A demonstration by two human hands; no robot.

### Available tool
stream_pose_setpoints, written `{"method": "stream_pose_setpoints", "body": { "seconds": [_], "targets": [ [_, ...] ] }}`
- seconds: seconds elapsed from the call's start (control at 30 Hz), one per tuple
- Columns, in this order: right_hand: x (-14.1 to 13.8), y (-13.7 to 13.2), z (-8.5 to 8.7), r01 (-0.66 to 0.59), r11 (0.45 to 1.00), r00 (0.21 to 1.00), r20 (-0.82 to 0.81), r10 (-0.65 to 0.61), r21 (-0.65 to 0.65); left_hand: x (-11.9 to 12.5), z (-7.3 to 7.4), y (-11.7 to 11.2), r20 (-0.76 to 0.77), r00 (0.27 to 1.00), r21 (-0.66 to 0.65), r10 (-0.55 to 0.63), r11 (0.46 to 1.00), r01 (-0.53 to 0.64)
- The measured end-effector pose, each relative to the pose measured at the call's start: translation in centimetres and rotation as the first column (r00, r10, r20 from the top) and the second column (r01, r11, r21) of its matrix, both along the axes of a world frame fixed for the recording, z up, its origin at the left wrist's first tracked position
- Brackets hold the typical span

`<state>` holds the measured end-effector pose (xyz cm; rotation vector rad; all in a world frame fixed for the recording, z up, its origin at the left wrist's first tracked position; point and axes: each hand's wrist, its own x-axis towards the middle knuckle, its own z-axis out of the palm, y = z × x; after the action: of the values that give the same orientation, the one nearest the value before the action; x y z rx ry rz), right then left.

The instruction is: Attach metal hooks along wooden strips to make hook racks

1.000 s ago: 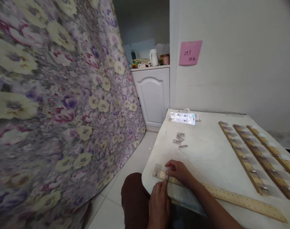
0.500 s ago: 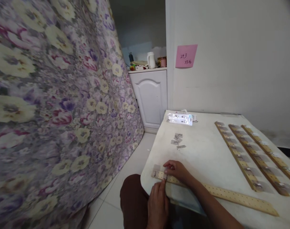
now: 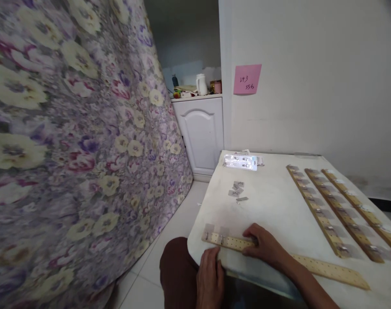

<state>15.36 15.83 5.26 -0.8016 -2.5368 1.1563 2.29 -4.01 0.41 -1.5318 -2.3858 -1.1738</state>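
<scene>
Along the table's near edge lies a pale wooden strip with rows of holes. Two clear adhesive hooks, one at its left end and another beside it, sit on the strip. My right hand grips the strip right of these hooks, thumb on the near side and fingers on the far side. My left hand rests at the table edge just below the strip's left part, fingers stretched out and holding nothing. Several loose clear hooks lie farther back on the table.
Several wooden strips fitted with clear hooks lie slanted on the right of the white table. A clear package of hooks is at the back left. A floral curtain hangs left, and a pink note is on the wall.
My right hand has left the second hook and moved right along the strip, where it now grips. My left hand has drawn slightly back from the hook toward the edge.
</scene>
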Motion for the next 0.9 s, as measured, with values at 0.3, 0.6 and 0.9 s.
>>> {"method": "stream_pose_setpoints", "body": {
  "seconds": [0.3, 0.6, 0.9],
  "targets": [
    [1.5, -1.6, 0.1, 0.074, 0.990, 0.993, 0.078, -0.084, 0.117, 0.0, 0.2, 0.1, -0.004, 1.000, 0.018, -0.029, 0.999, 0.029],
    [0.9, -1.1, 0.8, 0.131, 0.986, 0.985, 0.095, -0.141, 0.107, -0.1, 0.3, 0.3, -0.034, 0.999, 0.020, -0.032, 0.999, 0.032],
    [-0.1, -0.6, -0.3, 0.133, 0.988, 0.987, 0.076, -0.139, 0.077, -0.3, 0.1, 0.5, -0.039, 0.998, -0.013, -0.042, 0.999, 0.041]
  ]
}}
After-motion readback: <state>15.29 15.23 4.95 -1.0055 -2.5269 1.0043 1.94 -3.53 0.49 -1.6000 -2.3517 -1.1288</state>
